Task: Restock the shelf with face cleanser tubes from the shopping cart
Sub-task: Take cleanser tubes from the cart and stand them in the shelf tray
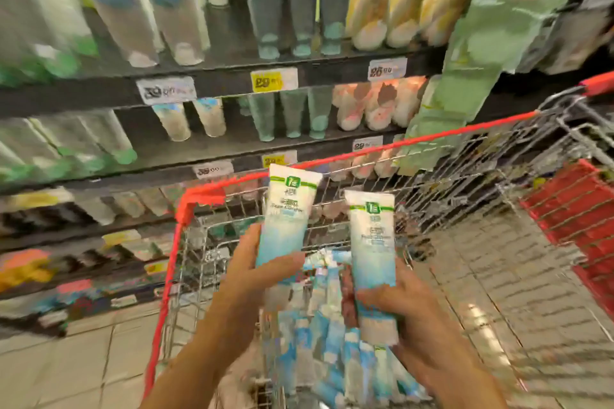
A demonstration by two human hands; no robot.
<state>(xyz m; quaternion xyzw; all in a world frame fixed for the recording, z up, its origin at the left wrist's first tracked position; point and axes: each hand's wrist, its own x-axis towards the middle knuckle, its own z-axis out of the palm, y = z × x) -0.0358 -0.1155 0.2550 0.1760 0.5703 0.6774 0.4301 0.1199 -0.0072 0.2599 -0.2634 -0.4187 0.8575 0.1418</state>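
Above the cart (392, 146), left hand (255, 262) gripping tube (289, 212), right hand (398, 305) gripping second tube (373, 242)

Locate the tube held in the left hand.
Head view, centre: left tube stands near upright in the left hand over the cart, beside the right tube in the right hand.

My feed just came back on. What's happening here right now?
A person stands over the shopping cart with a white-and-blue face cleanser tube in each hand. The left hand grips the left tube and the right hand grips the right tube, both upright above the basket. More tubes lie piled in the cart. Neither held tube has reached the shelf yet.
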